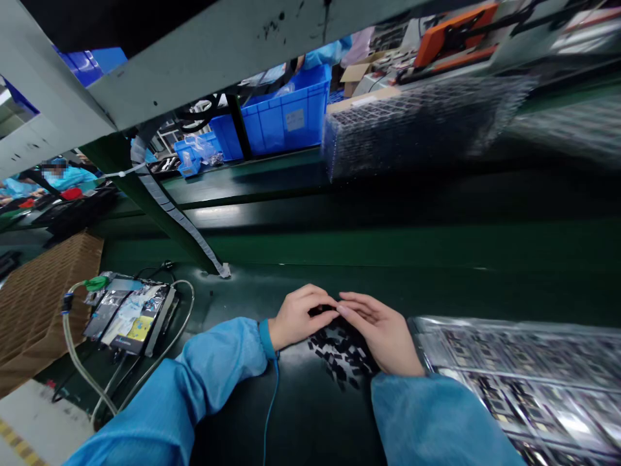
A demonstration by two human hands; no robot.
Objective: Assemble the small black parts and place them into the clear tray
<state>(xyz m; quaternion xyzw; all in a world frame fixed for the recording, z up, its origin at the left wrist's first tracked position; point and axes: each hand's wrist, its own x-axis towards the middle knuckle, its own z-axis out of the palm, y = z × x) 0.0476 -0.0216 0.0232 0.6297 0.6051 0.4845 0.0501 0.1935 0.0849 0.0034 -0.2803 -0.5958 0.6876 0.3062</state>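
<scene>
A heap of small black parts [342,355] lies on the dark green bench in front of me. My left hand [298,316] rests on the heap's far left side, fingers curled over the pieces. My right hand [381,330] lies on the heap's right side, fingers stretched toward the left hand so the fingertips nearly meet. Both arms wear blue sleeves, and a blue wrist strap with a cord [270,395] hangs from my left wrist. Whether either hand pinches a piece is hidden.
A clear tray of parts [524,375] lies at the right. A flat device with hoses [130,314] and corrugated cardboard [33,304] sit at the left. Another clear tray stack [417,123] and blue bins [286,120] stand beyond the conveyor. A slanted green post [160,207] rises ahead; a person sits far left.
</scene>
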